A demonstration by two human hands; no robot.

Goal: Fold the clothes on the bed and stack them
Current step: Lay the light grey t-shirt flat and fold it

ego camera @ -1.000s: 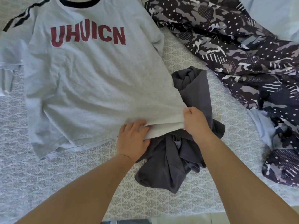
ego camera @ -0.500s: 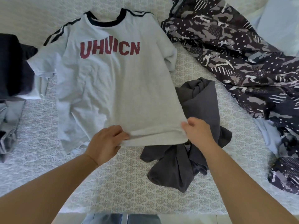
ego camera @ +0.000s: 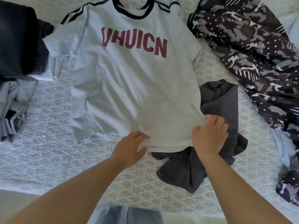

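Observation:
A light grey T-shirt [ego camera: 134, 88] with red letters and a dark collar lies face up across the middle of the bed. My left hand [ego camera: 129, 149] pinches its bottom hem near the middle. My right hand [ego camera: 208, 135] rests on the hem's right corner, fingers spread over the fabric; whether it grips is unclear. That corner overlaps a crumpled dark grey garment [ego camera: 223, 126] lying to the right and below.
A dark folded garment [ego camera: 21, 44] sits at the far left on light grey clothes [ego camera: 11, 107]. A dark camouflage-patterned cloth [ego camera: 252, 50] spreads over the right side. The patterned bedsheet [ego camera: 145, 191] shows at the near edge, with blue jeans [ego camera: 129, 215] below it.
The shirt has been drawn flatter and straighter on the bed. My left hand slid along the hem toward the right hand, and my right hand's fingers spread over the corner.

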